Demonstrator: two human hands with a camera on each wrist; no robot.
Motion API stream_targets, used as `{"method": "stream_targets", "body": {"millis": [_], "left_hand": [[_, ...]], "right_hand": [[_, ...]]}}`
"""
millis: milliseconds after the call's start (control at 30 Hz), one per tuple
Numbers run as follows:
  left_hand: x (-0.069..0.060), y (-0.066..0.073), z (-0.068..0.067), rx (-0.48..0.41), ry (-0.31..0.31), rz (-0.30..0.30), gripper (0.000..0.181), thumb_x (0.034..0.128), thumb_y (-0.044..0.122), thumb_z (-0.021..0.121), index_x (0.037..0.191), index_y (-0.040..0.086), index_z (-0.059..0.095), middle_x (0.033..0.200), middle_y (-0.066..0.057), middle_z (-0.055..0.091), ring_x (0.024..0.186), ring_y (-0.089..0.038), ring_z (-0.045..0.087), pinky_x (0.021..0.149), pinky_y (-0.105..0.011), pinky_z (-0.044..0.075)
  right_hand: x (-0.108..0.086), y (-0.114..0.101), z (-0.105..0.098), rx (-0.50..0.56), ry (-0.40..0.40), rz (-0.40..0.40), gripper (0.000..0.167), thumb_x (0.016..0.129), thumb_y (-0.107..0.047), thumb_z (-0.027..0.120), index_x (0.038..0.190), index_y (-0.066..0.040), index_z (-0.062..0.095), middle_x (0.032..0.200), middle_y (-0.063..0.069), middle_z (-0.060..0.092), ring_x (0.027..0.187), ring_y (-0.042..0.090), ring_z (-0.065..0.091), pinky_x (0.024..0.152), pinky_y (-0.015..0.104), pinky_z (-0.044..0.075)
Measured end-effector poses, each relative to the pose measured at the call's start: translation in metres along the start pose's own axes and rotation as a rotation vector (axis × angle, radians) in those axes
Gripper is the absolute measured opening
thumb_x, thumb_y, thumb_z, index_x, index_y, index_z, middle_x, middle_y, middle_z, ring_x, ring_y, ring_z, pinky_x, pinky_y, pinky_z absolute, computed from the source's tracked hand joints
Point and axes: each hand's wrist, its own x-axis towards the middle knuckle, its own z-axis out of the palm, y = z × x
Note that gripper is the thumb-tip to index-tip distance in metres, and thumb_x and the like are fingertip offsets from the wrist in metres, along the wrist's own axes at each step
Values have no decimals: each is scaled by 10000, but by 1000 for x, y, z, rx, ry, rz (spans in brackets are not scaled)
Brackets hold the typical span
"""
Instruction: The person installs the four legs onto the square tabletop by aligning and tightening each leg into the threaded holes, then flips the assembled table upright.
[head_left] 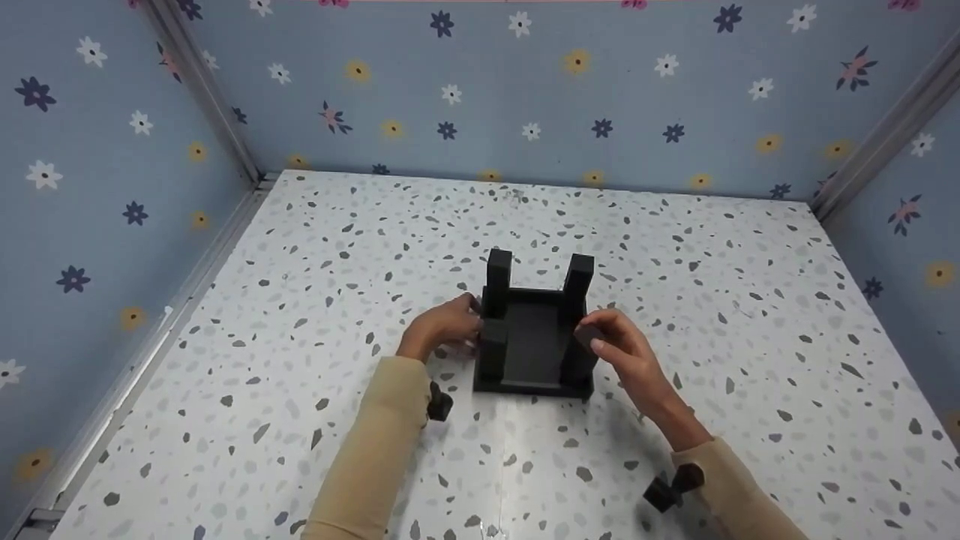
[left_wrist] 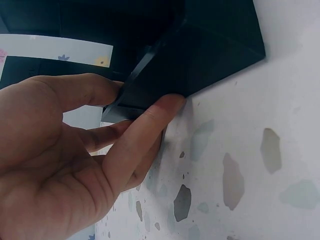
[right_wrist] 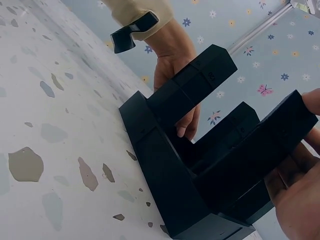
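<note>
A black, tray-like base point(head_left: 532, 345) lies on the speckled tabletop with several thick square legs standing up from its corners, like a small upturned stool. My left hand point(head_left: 450, 324) holds the base's left side near the tabletop; in the left wrist view, fingers point(left_wrist: 145, 125) press its outer wall. My right hand point(head_left: 634, 364) pinches the top of the near right leg point(head_left: 581, 356) between thumb and fingers. In the right wrist view that leg point(right_wrist: 250, 150) slants up from the base corner into the right hand point(right_wrist: 300, 195). Its foot is partly hidden in the head view.
The white speckled tabletop point(head_left: 337, 262) spreads around the base. Blue flowered walls point(head_left: 510, 90) stand behind and at both sides, with metal rails point(head_left: 210, 97) at the corners. Black wrist mounts point(head_left: 440, 403) sit at both sleeves.
</note>
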Motion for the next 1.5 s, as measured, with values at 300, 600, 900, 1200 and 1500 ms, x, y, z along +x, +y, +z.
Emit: {"method": "stream_targets", "body": {"millis": [300, 600, 900, 1200, 1500], "left_hand": [[-1, 0, 0, -12, -6, -11, 539, 856, 400, 623, 1317, 197, 430, 1070, -35, 646, 965, -205, 652, 765, -479, 482], [-1, 0, 0, -17, -3, -11, 534, 853, 382, 617, 1316, 192, 433, 1019, -38, 656, 921, -215, 658, 773, -486, 489], [1, 0, 1, -2, 4, -8, 515, 855, 358, 612, 1307, 182, 437, 1036, -49, 645, 913, -225, 642, 753, -468, 495], [1, 1, 1, -23, -21, -6, 497, 870, 333, 612, 1303, 171, 430, 1009, -37, 665, 896, -193, 676, 774, -503, 455], [1, 1, 0, -26, -24, -21, 477, 876, 324, 609, 1296, 177, 435, 1031, -41, 654, 912, -202, 669, 810, -524, 449]], "right_hand": [[-1, -1, 2, -24, 43, 9, 279, 927, 8, 496, 1172, 127, 434, 1126, 88, 522, 972, 139, 523, 809, 243, 464], [-2, -3, 6, -72, 93, 20, 270, 910, -25, 566, 1137, 82, 466, 1081, 93, 516, 933, 154, 538, 782, 245, 488], [-3, -1, 7, -135, 154, 30, 266, 888, -38, 621, 1103, 47, 490, 1081, 104, 516, 960, 190, 558, 780, 250, 499], [-5, 1, 9, -201, 185, -46, 280, 878, -15, 642, 1098, 67, 489, 1101, 123, 510, 989, 188, 555, 887, 250, 474], [-9, -13, 21, -331, 255, -79, 280, 854, 22, 664, 1085, 83, 519, 1069, 144, 555, 941, 119, 585, 877, 241, 481]]}}
